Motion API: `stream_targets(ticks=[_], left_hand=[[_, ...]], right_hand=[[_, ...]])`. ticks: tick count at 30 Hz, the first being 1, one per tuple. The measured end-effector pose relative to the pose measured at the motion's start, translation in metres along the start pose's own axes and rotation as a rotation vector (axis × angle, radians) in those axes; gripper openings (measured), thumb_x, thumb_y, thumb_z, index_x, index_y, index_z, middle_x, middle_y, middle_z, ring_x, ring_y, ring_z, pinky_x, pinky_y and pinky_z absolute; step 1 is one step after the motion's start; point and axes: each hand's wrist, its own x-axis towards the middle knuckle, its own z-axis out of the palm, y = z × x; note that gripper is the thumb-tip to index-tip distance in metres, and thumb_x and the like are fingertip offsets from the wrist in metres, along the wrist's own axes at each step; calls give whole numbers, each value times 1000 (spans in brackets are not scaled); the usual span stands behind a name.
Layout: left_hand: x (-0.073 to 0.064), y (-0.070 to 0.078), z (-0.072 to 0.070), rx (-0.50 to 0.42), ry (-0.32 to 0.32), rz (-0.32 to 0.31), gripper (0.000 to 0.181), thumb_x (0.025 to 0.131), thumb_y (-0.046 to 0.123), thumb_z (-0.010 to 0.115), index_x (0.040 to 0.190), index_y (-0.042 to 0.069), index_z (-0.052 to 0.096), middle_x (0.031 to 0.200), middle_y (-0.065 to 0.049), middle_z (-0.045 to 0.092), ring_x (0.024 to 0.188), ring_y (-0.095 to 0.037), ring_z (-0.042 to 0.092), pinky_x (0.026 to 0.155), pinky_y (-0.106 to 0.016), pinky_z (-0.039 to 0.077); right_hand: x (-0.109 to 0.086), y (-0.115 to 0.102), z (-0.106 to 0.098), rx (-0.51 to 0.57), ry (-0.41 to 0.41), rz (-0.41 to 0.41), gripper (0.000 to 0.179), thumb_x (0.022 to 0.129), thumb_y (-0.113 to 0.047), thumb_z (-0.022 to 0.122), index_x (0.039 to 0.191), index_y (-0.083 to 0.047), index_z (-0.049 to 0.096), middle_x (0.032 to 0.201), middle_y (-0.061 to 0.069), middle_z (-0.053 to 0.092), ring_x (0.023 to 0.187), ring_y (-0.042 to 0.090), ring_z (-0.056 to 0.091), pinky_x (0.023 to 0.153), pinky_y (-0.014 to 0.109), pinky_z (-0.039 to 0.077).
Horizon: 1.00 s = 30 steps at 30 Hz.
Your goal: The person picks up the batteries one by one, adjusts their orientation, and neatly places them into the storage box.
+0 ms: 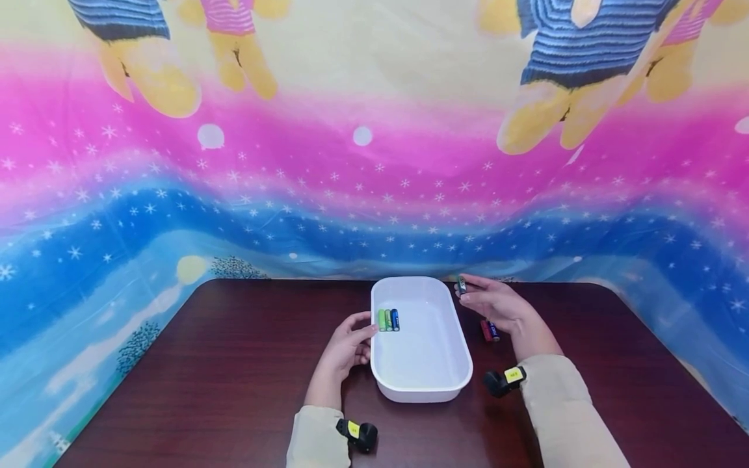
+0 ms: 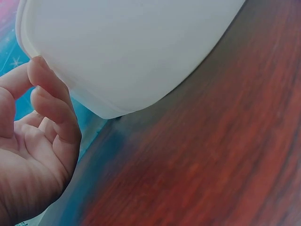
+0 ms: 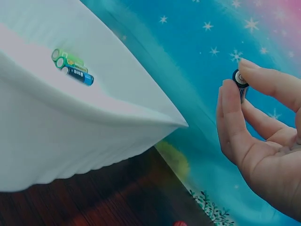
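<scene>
Left hand: fingers bent, thumb and fingertip gripping the rim at the left edge of a white tub
Right hand: thumb and fingertips pinched on a small dark battery, held just beside the tub's far right corner
In the tub: two green batteries and a blue battery, side by side near the left edge
Right of the tub: red-and-dark batteries, apparently two, on the brown table
Beyond the table's far edge: a patterned pink-and-blue cloth
</scene>
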Motion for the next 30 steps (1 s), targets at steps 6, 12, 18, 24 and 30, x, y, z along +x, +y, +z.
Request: stream_targets(ticks=[6,12,18,24,30], left_hand=[[-1,2,0,6,-3,-6,52,87,20,63,133,8,43,66,-1,52,46,-9,45,42,-20,39],[-1,4,0,9,1,-3,52,87,21,63,133,8,42,67,-2,53,46,-9,45,42,-20,39],[-1,3,0,7,3,-6,52,87,20,64,133,8,43,68,-2,53,46,-9,45,43,-20,39],[0,2,-1,0,13,-9,51,87,20,64,132,8,44,67,-2,52,46,-9,45,42,-20,39],[1,2,0,0,12,-16,51,87,19,63,132,8,44,67,-2,53,46,-10,45,43,-20,39]], right_hand=[[5,1,5,14,8,24,72,86,10,55,144,7,13,121,16,49,93,13,62,87,26,47],[11,1,9,47,4,40,68,88,10,53,144,6,15,132,21,42,97,17,62,93,32,43],[17,0,14,80,9,47,66,88,12,50,144,5,17,114,11,52,87,14,64,89,31,46],[23,-3,23,67,-1,44,64,87,14,47,144,5,19,141,24,23,89,12,62,90,31,46],[30,-7,31,41,-8,51,63,87,16,44,144,5,19,145,27,15,94,13,59,93,33,44]])
